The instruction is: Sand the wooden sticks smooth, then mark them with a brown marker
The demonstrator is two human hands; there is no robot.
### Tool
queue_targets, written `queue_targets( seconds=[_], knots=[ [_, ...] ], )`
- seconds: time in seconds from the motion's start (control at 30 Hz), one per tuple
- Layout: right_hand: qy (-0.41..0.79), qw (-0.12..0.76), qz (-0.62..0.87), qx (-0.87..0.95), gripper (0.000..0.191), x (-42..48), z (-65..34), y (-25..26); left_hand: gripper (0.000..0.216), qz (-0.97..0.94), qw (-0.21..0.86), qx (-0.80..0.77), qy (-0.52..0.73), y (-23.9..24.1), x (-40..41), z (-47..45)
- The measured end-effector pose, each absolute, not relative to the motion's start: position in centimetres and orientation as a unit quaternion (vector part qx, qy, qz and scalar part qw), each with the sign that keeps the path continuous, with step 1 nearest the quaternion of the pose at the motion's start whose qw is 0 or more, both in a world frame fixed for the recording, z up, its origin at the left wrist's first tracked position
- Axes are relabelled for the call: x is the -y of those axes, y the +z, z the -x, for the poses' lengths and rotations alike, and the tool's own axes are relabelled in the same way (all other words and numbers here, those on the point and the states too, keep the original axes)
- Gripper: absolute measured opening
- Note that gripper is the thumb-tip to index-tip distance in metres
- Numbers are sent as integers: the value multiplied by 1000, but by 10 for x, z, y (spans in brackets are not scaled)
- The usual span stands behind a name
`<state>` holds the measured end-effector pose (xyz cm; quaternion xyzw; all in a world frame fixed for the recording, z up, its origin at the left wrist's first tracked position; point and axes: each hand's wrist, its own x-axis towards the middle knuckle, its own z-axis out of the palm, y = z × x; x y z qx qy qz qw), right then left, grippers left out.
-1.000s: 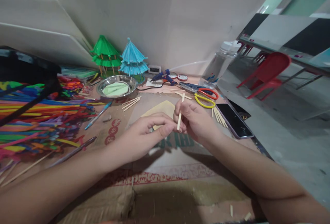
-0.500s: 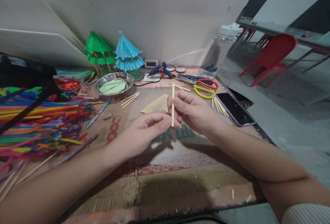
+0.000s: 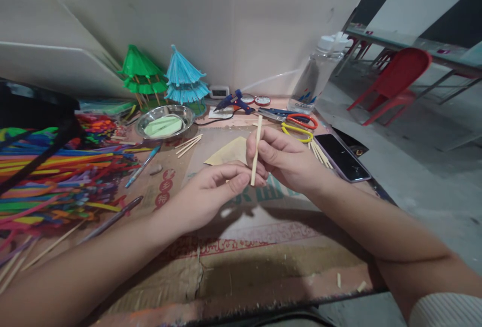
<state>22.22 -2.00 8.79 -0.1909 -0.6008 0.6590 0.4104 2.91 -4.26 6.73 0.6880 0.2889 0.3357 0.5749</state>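
A short pale wooden stick (image 3: 256, 151) stands nearly upright between my hands, its top leaning slightly right. My right hand (image 3: 280, 153) pinches it around the middle with thumb and fingers. At the lower end, my left hand (image 3: 226, 186) closes its thumb and fingertips on the same stick. Just behind the hands lies a piece of yellowish paper (image 3: 228, 151), partly covered by them. Beyond my right hand are scissors with red and yellow handles (image 3: 301, 121), next to a small bunch of sticks (image 3: 320, 156).
Colourful pipe cleaners (image 3: 48, 181) heap at the left. A metal bowl (image 3: 139, 128) holds pale green pieces. Behind stand green (image 3: 143, 73) and blue (image 3: 184, 76) model pavilions, a glue gun (image 3: 235, 101) and a water bottle (image 3: 314, 78). A phone (image 3: 342, 158) lies at the right edge.
The stick has tilted, its top shifting a little to the right. Both hands keep hold of it in nearly the same place.
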Motion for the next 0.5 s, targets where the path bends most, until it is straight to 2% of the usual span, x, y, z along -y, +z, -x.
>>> queue_targets(
  seconds=[0.27, 0.5],
  knots=[
    [661, 404, 181, 606, 27, 18, -225, 90, 31, -692, 566, -303, 330, 69, 43, -30],
    [684, 395, 176, 588, 28, 20, -223, 91, 14, -702, 543, -295, 354, 76, 48, -32]
  ],
)
